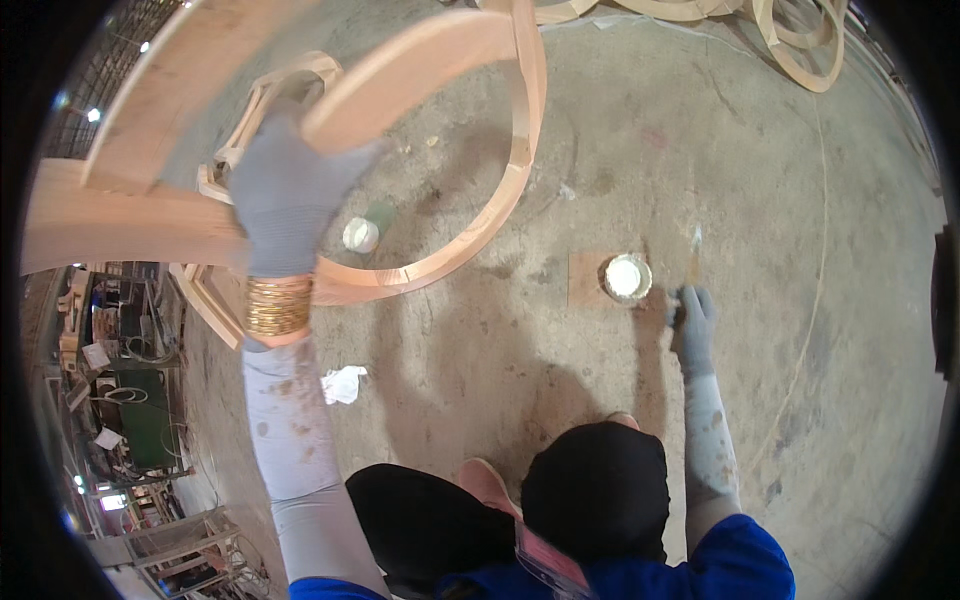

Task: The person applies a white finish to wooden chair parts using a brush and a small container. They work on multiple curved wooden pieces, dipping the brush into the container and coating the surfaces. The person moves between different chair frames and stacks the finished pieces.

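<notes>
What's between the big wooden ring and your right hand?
In the head view, a round pot of white stuff sits between the wooden ring and the right hand, on a flat brown board.

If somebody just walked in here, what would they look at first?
Probably the big curved wooden frame at upper left, held by the grey-gloved left hand. Next come the shiny gold bangles on that wrist. Right of centre, a pot of white stuff sits near the gloved right hand, which holds a thin brush.
</notes>
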Available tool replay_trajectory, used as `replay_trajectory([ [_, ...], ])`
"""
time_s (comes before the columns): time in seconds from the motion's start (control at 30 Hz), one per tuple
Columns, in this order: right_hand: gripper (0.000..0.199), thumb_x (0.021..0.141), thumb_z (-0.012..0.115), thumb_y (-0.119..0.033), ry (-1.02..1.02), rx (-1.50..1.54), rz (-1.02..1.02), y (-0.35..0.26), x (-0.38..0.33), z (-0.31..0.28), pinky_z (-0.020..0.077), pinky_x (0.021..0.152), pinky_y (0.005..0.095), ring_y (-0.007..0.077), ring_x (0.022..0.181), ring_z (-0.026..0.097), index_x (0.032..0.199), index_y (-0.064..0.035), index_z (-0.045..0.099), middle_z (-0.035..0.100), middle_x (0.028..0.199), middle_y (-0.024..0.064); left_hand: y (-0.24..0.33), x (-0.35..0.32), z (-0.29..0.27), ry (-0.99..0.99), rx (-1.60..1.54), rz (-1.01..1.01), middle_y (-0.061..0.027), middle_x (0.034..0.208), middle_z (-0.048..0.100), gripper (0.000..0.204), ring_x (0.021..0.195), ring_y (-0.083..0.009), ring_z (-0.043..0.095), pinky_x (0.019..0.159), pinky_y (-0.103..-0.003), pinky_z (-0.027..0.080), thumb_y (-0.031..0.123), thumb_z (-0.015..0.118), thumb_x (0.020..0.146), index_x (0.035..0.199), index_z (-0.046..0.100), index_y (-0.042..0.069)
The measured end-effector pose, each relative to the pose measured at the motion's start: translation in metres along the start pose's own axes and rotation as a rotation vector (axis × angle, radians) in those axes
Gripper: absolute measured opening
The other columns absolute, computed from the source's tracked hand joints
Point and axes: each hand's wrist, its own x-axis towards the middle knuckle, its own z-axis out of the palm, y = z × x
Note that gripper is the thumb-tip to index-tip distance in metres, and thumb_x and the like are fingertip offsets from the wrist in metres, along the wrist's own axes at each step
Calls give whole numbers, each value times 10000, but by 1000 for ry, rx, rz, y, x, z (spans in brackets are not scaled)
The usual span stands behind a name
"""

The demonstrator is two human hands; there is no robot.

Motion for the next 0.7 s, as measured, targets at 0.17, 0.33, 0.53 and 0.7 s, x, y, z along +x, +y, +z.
replay_trajectory([
  [0.17,233,929,538,-251,29,-43,93,-11,-11,-13,431,507,236,84,586,507,993,-29,567,577,778,33,11,4,36,-120,16,-16,-155,820,665,663,738,-282,671,683,-378,533,518,802,588,969,571,27],
  [0.33,336,948,496,-212,-66,223,-84,-86,3,42,413,490,212,68,590,500,1196,14,488,592,845,57,14,32,54,-50,-23,108,-172,760,658,616,682,-299,665,628,-388,535,498,735,603,938,631,-7],
  [0.53,454,971,460,-170,-307,363,-221,-222,-20,156,348,493,177,45,553,392,1355,47,350,532,821,26,-14,64,67,-97,-39,80,-185,748,644,496,661,-304,647,599,-399,529,457,737,600,817,662,17],
  [0.7,576,919,485,-69,-407,314,-609,-315,-55,225,356,482,189,47,547,420,1434,20,242,486,700,11,18,99,97,-1,-222,47,-183,818,622,472,773,-354,628,698,-420,509,391,744,690,920,588,9],
])
